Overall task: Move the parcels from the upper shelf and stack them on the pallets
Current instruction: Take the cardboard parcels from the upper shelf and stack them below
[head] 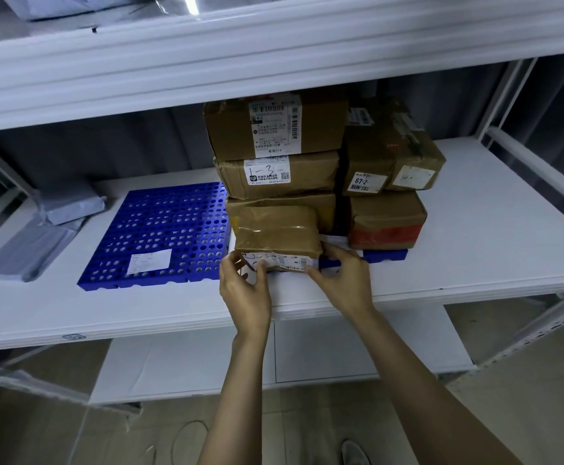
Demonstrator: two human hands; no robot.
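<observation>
Both hands were on the small taped parcel, which sat at the front of the stack on the right pallet, close to the shelf's near edge. The left hand had its fingers curled round the parcel's seven o'clock corner, and the right hand pinched the five o'clock corner. To my eye it was being set down or squared up, not yet let go.

The job looked well under way. At twelve o'clock from the parcel brown boxes were piled three high, and at one to two o'clock a second pile stood against them, its lower box banded in red tape. The left pallet, at nine o'clock, carried only a white sticker. At eleven o'clock, high up, grey bags lay on the upper shelf, so I reckoned more was left to bring down. Two grey mailers lay off the pallets, far out at nine o'clock.

As for writing, the middle box bore a label with "1-3" handwritten on it. The box at one o'clock read "67-2" above Chinese characters. The top box had barcodes and print too small to read, and so did the held parcel's label
</observation>
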